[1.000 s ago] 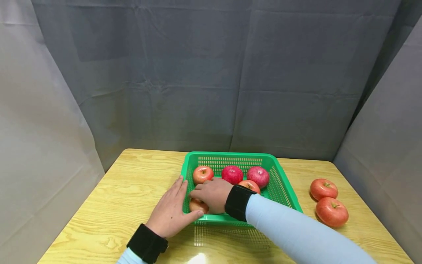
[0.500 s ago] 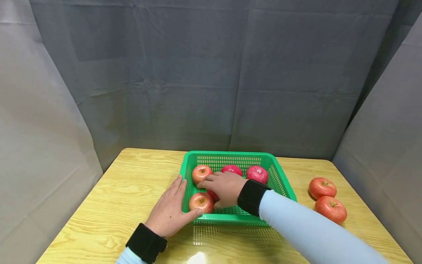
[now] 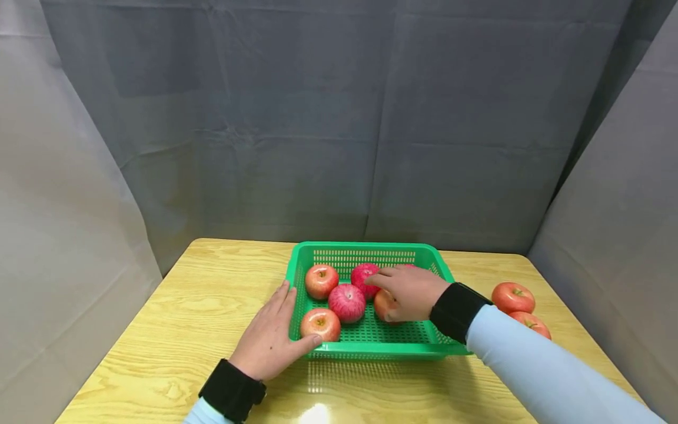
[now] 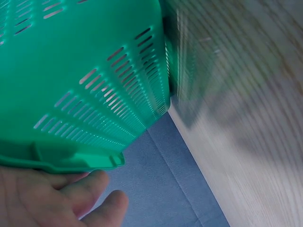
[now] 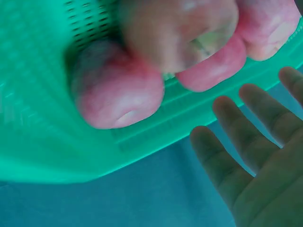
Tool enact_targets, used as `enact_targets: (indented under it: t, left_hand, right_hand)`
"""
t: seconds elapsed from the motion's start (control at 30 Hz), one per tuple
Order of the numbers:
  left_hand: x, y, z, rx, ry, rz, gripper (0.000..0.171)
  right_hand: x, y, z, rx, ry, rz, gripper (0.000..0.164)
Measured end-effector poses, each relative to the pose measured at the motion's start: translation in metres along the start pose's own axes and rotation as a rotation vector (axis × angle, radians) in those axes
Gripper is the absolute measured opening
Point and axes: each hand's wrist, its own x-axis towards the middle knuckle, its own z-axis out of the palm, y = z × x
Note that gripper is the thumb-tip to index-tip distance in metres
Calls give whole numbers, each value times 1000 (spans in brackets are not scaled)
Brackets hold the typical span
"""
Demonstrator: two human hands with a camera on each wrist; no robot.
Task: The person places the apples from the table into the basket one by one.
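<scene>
A green plastic basket point(image 3: 392, 348) holds several apples. My left hand point(image 3: 272, 338) lies along its left rim, thumb on the front rim, fingers straight. In the left wrist view its fingertips sit just under the basket's rim point(image 4: 57, 166). My right hand point(image 3: 415, 290) hovers over the right half with fingers spread and nothing in them. Below it is a partly covered orange-red apple point(image 3: 384, 305). To its left are a deep red streaked apple point(image 3: 347, 303), another deep red apple point(image 3: 362, 275), and two orange-red apples, one at the back point(image 3: 321, 281) and one in front point(image 3: 320, 324).
Two orange-red apples lie on the table right of the basket, one behind point(image 3: 512, 297), the other point(image 3: 531, 323) partly hidden by the right sleeve. Grey cloth point(image 3: 286, 118) hangs behind the wooden table point(image 3: 159, 353), with pale cloth at both sides.
My right hand has moved from the basket's left front towards the right. A deep red streaked apple it covered now shows at left of middle. The left hand has stayed at the rim.
</scene>
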Motion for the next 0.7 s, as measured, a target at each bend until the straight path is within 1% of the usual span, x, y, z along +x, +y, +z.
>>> enact_targets:
  t: [0.1,0.2,0.3,0.47,0.7]
  left_hand:
    - [0,0,0,1,1,-4,106]
    - [0,0,0,0,-2,-9,106]
    - [0,1,1,1,-4,-10,106]
    - [-1,1,0,4,10,1,105]
    - [-1,0,-2,-1,5,-2,105]
  right_hand:
    - [-11,8,-1,20,4,38,60]
    - [-22,16,-3,37,-3,80,62]
    - [-33,24,-4,54,-9,102,63]
    - [-51,40,-2,103,-7,157,65]
    - [-75,62,3,146,37,185,68]
